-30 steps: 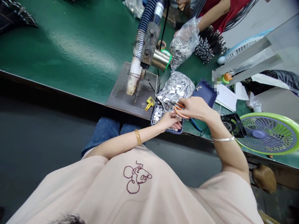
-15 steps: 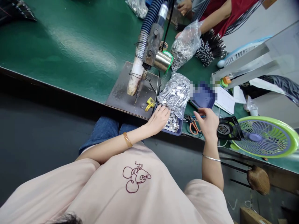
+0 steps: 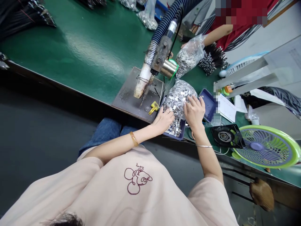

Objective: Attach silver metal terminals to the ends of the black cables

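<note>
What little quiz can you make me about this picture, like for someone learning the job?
1. True or false: both hands touch the clear bag of metal pieces.
2. What colour is the tray under the bag?
3. Which is nearer the right hand: A) round green fan, B) yellow clip?

Key: 1 true, the left hand too. 2 blue. 3 B.

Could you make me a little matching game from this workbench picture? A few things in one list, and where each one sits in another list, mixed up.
Things:
1. bag of metal parts
2. fan
3. solder spool
4. yellow clip

Places:
A. on the grey plate, near its front edge
B. far right of the bench
C. under both hands, over the blue tray
D. beside the hose-fed tool

Pairs: 1-C, 2-B, 3-D, 4-A
</note>
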A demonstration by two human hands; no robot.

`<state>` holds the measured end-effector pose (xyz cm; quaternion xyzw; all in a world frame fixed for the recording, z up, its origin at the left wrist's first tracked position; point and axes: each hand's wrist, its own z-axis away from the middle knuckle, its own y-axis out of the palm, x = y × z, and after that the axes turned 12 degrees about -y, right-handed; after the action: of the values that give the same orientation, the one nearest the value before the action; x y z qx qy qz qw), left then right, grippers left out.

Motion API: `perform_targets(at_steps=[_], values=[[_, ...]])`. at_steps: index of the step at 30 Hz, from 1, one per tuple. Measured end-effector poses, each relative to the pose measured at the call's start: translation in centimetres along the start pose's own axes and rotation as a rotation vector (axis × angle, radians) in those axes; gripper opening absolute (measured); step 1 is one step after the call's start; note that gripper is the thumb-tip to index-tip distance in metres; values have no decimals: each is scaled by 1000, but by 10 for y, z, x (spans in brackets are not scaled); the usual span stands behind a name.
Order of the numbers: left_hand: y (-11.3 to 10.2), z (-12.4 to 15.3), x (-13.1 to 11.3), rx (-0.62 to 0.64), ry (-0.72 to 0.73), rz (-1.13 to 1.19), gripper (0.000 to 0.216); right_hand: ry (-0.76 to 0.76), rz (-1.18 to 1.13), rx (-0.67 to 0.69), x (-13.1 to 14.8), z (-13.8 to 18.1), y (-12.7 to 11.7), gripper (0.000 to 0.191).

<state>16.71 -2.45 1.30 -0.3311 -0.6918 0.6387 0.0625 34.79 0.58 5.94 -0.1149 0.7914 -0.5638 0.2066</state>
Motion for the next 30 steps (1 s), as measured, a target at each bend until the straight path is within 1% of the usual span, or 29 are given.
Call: perform_targets(at_steps=[2, 7, 12, 15, 17, 20, 23, 25, 26, 28, 29, 30], values=[[0, 0, -1, 8, -7, 5, 28, 14, 7, -61, -6, -4, -4, 39], [1, 0, -2, -21, -5, -37, 29, 15, -4, -160, -16, -17, -16, 34], [-3, 2, -4, -55, 6, -68, 33, 19, 6, -237, -39, -24, -29, 29], [-3, 3, -5, -74, 5, -63, 35, 63, 32, -301, -51, -28, -31, 27], [-1, 2, -5, -85, -11, -49, 33, 90, 17, -327, -54, -31, -28, 27], [2, 2, -4, -87, -43, -22, 25, 108, -85, -286, -51, -32, -24, 30], [2, 7, 0, -83, -47, 33, 24, 84, -223, -149, -40, -24, -33, 32], [-5, 17, 3, -96, -38, 97, 27, 52, -282, -98, -26, -12, -50, 32], [-12, 24, 5, -105, -23, 139, 29, 40, -299, -108, -18, -5, -60, 30], [-35, 45, 13, -105, 46, 248, 30, 49, -328, -223, -1, 12, -84, 28], [-52, 59, 18, -98, 87, 317, 29, 66, -327, -312, 7, 21, -95, 25], [-71, 73, 25, -90, 117, 395, 29, 105, -325, -433, 13, 30, -106, 26]])
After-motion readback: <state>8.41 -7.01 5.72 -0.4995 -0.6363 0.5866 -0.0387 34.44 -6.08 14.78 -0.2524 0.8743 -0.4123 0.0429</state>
